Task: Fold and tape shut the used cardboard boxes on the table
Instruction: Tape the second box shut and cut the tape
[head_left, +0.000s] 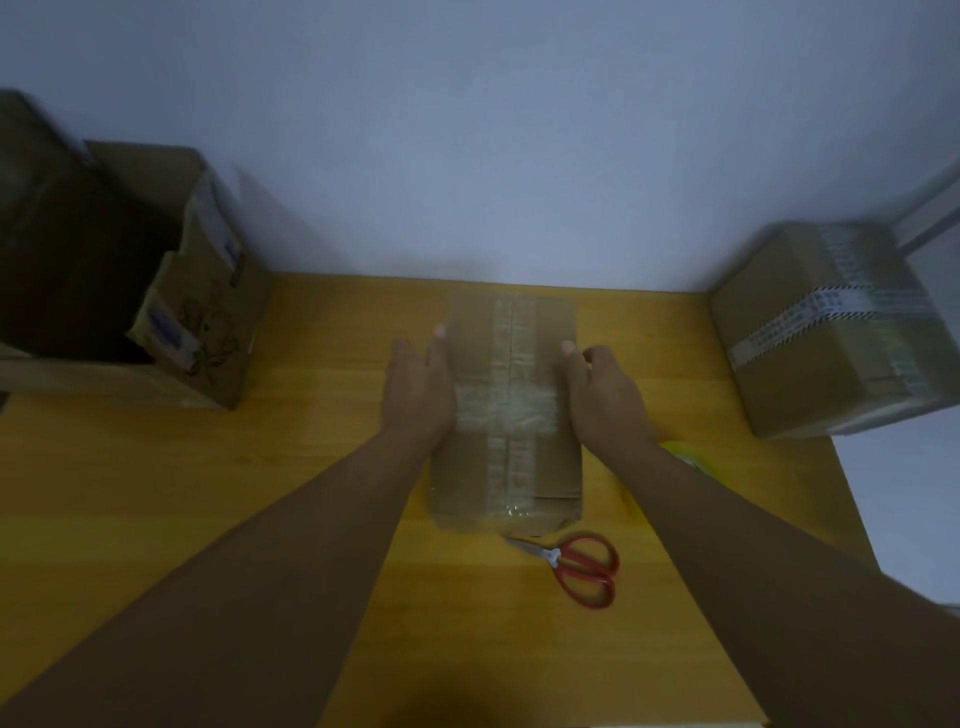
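Observation:
A closed brown cardboard box lies in the middle of the yellow table, with clear tape along its centre seam and another strip across it. My left hand presses flat against the box's left side, fingers stretched forward. On the box's right side rests my right hand, fingers curled over the edge. Both hands touch the box at once. A yellow tape roll peeks out from under my right forearm.
Red-handled scissors lie just in front of the box. A large open cardboard box stands at the left. A taped box sits at the right table edge. A white wall rises behind the table.

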